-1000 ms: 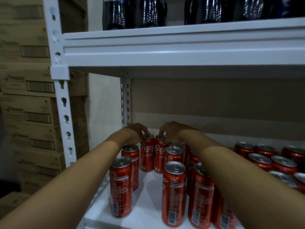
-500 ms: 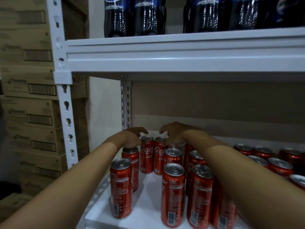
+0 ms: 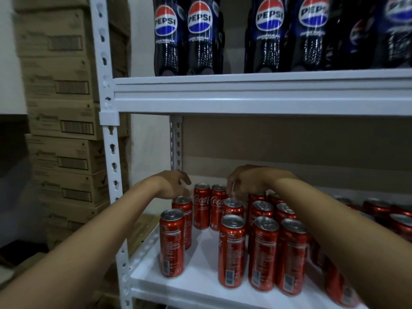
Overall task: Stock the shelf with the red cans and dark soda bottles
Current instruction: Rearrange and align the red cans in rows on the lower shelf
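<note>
Fingers (image 3: 182, 179) of both hands now lifted off red cans (image 3: 201, 205), hovering

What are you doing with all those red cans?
A person is filling a white shelf with red cans. Many cans already stand upright there. Both arms reach to the back rows: the left hand hovers with loose fingers above a can, and the right hand is curled over the can tops; whether it grips one is unclear. Dark soda bottles stand on the shelf above.
</note>
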